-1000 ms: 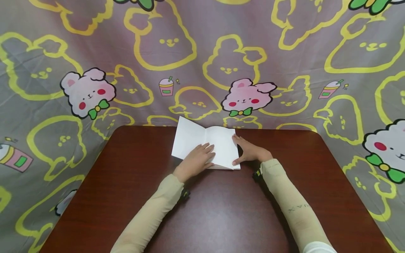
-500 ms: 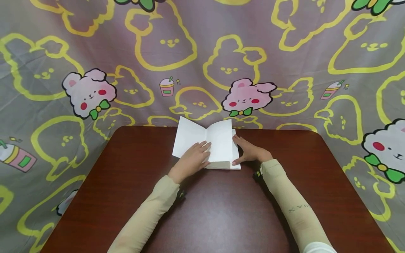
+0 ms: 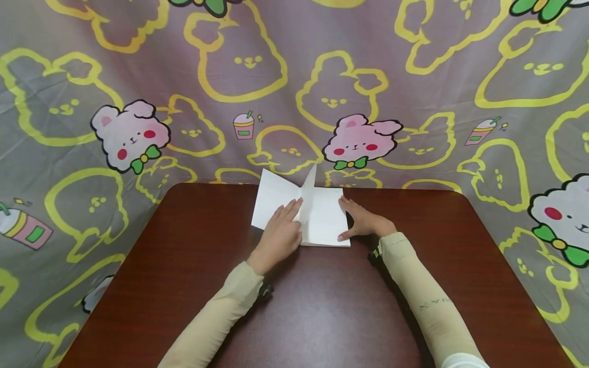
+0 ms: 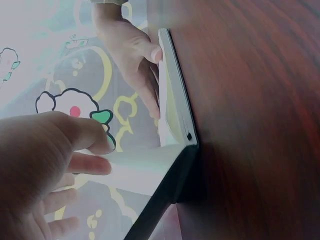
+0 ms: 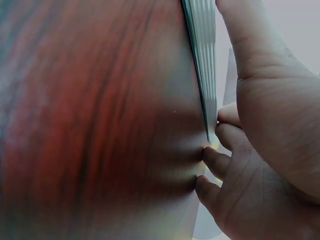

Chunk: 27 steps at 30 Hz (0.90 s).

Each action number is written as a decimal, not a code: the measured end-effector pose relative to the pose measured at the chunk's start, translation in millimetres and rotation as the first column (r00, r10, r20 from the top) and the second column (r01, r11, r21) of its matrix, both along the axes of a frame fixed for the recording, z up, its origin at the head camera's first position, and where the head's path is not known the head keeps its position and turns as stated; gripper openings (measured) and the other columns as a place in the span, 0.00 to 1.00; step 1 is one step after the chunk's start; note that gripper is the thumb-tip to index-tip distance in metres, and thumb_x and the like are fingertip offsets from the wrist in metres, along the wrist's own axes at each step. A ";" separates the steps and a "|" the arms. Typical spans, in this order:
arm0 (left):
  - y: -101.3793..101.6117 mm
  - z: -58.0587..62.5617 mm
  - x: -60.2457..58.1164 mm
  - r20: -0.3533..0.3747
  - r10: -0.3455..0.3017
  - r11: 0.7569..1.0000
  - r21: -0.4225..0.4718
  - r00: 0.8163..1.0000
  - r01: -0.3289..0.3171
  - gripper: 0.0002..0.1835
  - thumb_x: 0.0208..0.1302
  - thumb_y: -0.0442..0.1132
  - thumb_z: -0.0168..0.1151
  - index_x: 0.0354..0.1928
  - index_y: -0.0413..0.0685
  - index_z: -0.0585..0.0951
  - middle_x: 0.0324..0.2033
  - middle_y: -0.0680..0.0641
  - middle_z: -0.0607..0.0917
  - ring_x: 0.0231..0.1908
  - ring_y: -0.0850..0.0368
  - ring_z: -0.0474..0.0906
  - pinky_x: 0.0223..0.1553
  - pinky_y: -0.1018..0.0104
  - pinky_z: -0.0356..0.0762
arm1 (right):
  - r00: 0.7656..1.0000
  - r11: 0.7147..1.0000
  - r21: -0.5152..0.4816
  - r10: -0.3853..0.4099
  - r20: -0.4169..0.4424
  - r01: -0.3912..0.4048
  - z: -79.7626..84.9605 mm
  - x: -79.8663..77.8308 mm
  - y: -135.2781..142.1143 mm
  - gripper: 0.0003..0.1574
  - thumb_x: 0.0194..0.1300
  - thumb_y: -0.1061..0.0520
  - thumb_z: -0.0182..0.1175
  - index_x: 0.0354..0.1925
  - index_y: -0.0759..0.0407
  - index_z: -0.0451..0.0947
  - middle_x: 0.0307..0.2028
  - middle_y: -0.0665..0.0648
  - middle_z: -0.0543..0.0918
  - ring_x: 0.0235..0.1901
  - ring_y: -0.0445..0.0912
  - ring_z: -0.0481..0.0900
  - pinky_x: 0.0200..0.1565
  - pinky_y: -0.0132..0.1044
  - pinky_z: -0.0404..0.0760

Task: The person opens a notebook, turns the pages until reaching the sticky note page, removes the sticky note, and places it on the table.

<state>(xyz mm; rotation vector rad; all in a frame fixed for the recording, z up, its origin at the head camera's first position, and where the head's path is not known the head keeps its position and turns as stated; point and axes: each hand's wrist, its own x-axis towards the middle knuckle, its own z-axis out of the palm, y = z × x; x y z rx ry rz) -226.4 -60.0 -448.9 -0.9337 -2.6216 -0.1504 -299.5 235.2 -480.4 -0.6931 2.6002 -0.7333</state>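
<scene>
An open notebook point(image 3: 325, 220) with white pages lies at the far middle of the table, its left side tilted up. In the left wrist view the notebook point(image 4: 176, 95) shows a dark cover under a thin block of pages. One page point(image 3: 310, 186) stands nearly upright by the fold. My left hand point(image 3: 279, 235) is over the left side, fingers extended beside that standing page. At the right edge my right hand point(image 3: 366, 217) rests with thumb and fingers spread, the thumb at the near corner. The right wrist view shows its fingers point(image 5: 216, 161) at the page edges.
The dark red-brown wooden table point(image 3: 303, 306) has rounded far corners. Behind it and along both sides hangs a grey curtain point(image 3: 257, 61) printed with cartoon rabbits and yellow outlines, close to the notebook's far edge.
The page has swung up from the right side to stand near the fold, baring the page beneath. My left hand first drew left, then turned its fingers further forward. The right hand stayed put.
</scene>
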 end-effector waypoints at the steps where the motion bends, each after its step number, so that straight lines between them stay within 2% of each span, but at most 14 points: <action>1: 0.4 0.8 0.8 -0.008 0.009 1.000 0.018 1.000 -0.008 0.10 0.60 0.38 0.68 0.23 0.42 0.84 0.73 0.36 0.68 0.73 0.41 0.65 0.71 0.44 0.66 | 1.000 1.000 -0.001 -0.001 0.001 0.001 -0.5 -0.5 0.2 0.81 0.51 0.40 0.80 0.79 0.71 0.38 0.80 0.71 0.40 0.79 0.68 0.36 0.75 0.66 0.45; 6: 0.7 5.0 1.5 -0.042 0.042 0.991 0.125 0.998 -0.037 0.10 0.59 0.37 0.68 0.22 0.42 0.85 0.72 0.36 0.69 0.72 0.41 0.66 0.70 0.46 0.68 | 1.000 1.000 0.001 -0.003 0.007 0.003 -2.2 -1.9 0.9 0.82 0.50 0.39 0.80 0.80 0.69 0.38 0.80 0.69 0.39 0.79 0.67 0.35 0.76 0.65 0.45; 13: -3.1 15.2 -1.3 -0.055 0.061 0.965 0.258 0.997 -0.045 0.09 0.58 0.34 0.68 0.23 0.37 0.87 0.72 0.35 0.70 0.72 0.39 0.66 0.69 0.44 0.68 | 1.000 1.000 0.004 0.002 0.005 -0.002 -4.9 -3.3 1.6 0.83 0.49 0.37 0.79 0.80 0.68 0.37 0.81 0.69 0.39 0.79 0.66 0.35 0.76 0.65 0.44; 19: -8.3 28.3 -4.1 -0.099 0.078 0.948 0.316 0.992 -0.043 0.08 0.59 0.33 0.67 0.24 0.36 0.88 0.71 0.34 0.70 0.71 0.36 0.67 0.68 0.41 0.70 | 1.000 1.000 0.010 -0.003 -0.002 0.003 -7.1 -4.6 1.8 0.82 0.50 0.38 0.79 0.80 0.68 0.38 0.81 0.69 0.39 0.79 0.66 0.35 0.76 0.64 0.44; 27: -13.8 42.3 -5.7 -0.149 0.104 0.941 0.334 0.983 -0.049 0.10 0.59 0.33 0.67 0.22 0.37 0.88 0.71 0.34 0.71 0.71 0.37 0.66 0.69 0.46 0.69 | 1.000 1.000 0.014 -0.008 0.000 0.008 -8.7 -5.1 2.6 0.83 0.49 0.37 0.80 0.80 0.67 0.38 0.81 0.68 0.39 0.80 0.64 0.35 0.77 0.63 0.44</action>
